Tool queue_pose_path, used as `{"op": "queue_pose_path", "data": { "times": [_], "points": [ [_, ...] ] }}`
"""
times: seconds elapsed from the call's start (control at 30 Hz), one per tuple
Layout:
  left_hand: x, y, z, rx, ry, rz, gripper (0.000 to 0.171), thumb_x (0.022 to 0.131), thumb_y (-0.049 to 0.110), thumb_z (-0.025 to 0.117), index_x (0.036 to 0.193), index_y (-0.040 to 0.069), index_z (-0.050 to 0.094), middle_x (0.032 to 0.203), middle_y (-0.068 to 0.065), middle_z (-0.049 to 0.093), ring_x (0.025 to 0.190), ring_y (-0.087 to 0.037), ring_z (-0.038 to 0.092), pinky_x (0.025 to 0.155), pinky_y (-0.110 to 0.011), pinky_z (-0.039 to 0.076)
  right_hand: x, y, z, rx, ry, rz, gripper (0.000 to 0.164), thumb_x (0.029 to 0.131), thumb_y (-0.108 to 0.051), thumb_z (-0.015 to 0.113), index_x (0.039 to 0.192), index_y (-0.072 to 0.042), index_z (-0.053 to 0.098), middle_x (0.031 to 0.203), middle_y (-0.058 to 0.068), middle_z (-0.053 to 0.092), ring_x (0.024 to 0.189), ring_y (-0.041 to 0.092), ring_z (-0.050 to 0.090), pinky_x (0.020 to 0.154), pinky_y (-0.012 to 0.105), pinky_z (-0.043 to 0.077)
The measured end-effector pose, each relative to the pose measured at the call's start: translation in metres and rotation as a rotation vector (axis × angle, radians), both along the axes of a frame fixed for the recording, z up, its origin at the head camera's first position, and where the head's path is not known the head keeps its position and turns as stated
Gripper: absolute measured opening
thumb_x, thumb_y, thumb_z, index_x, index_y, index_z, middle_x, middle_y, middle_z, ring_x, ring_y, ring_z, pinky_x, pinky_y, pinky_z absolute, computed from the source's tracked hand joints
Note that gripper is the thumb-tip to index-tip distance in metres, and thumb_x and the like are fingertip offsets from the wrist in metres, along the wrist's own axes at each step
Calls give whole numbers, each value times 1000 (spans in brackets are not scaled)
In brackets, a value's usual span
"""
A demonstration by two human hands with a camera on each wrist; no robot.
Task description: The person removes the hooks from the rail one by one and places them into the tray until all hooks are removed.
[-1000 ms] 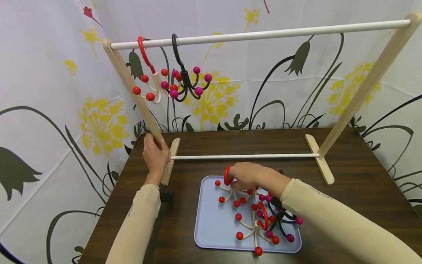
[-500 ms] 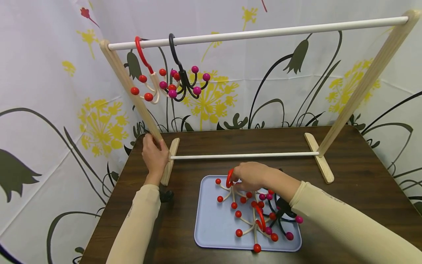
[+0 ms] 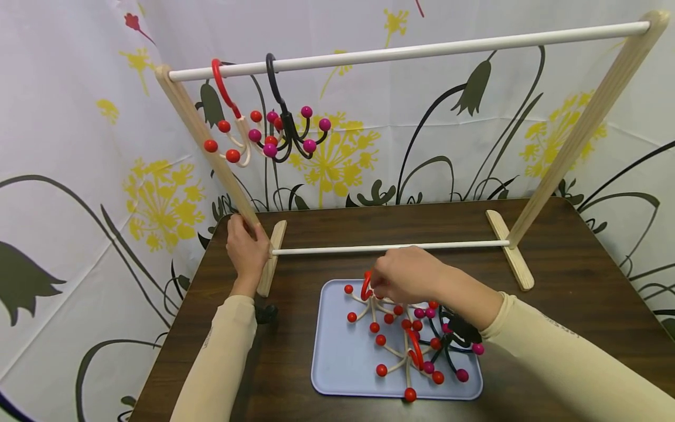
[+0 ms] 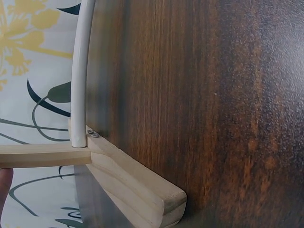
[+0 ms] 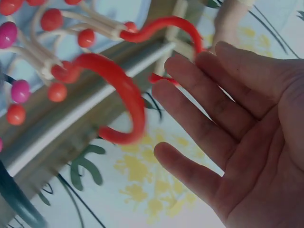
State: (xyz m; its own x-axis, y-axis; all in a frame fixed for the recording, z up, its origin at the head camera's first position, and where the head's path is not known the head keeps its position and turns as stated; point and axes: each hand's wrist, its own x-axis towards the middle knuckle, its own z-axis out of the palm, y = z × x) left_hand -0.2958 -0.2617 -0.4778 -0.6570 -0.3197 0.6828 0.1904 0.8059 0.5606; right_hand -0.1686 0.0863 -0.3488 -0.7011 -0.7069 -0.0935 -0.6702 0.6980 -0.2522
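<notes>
My left hand [image 3: 246, 249] holds the lower left wooden post [image 3: 227, 176] of a rack; in the left wrist view a fingertip [image 4: 4, 183] shows against the post. Over a blue tray [image 3: 334, 357], my right hand [image 3: 411, 272] hovers beside the red hook [image 3: 365, 287] of a cream hanger with red balls. Its fingers look relaxed and apart in the right wrist view, the fingertips close to that far hook [image 5: 187, 26]. Another red hook [image 5: 130, 95] curves up nearer the camera. On the tray lie cream hangers and black hangers [image 3: 448, 343] with pink balls, partly hidden by the right arm.
On the rack's white top rail [image 3: 395, 54] hang a red-hooked cream hanger [image 3: 227, 94] and a black hanger [image 3: 287, 126] at the left. A lower white rail [image 3: 337, 250] joins the wooden feet [image 3: 514, 258]. A flowered curtain [image 3: 411, 164] stands behind the dark table [image 3: 569, 328].
The right hand has moved a little right and up, off the red hook beside it; that hook has tipped slightly. The left hand stays on the post. The head view has shifted slightly.
</notes>
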Motion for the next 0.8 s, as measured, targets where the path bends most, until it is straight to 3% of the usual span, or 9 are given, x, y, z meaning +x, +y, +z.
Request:
{"op": "queue_pose_path", "data": {
  "times": [0.2, 0.47, 0.67, 0.8],
  "points": [
    [0, 1, 1, 5, 2, -3, 19, 89, 15, 62, 99, 2, 53, 89, -18, 50, 75, -35, 52, 63, -54, 42, 7, 4, 29, -54, -8, -10, 19, 91, -29, 69, 106, -20, 77, 94, -11, 72, 88, 8, 65, 76, 31, 51],
    [2, 1, 2, 5, 2, -6, 19, 89, 15, 62, 100, 2, 53, 89, -18, 50, 74, -35, 52, 62, -54, 42, 10, 11, 62, -144, 61, 18, 15, 91, -28, 70, 103, -21, 77, 89, -13, 70, 78, 2, 62, 72, 28, 51],
    [2, 2, 1, 2, 6, -8, 19, 88, 14, 63, 98, 2, 52, 89, -17, 50, 73, -35, 51, 61, -54, 41, 1, 14, 86, -205, 119, 14, 15, 91, -27, 71, 103, -20, 76, 90, -13, 70, 78, 2, 62, 72, 30, 51],
    [2, 1, 1, 3, 13, -5, 19, 88, 14, 63, 98, 2, 52, 89, -18, 50, 73, -36, 51, 61, -54, 41, -13, 9, 101, -300, 176, 13, 15, 91, -23, 70, 102, -15, 76, 92, -8, 72, 78, 6, 64, 71, 30, 52]
  ]
}}
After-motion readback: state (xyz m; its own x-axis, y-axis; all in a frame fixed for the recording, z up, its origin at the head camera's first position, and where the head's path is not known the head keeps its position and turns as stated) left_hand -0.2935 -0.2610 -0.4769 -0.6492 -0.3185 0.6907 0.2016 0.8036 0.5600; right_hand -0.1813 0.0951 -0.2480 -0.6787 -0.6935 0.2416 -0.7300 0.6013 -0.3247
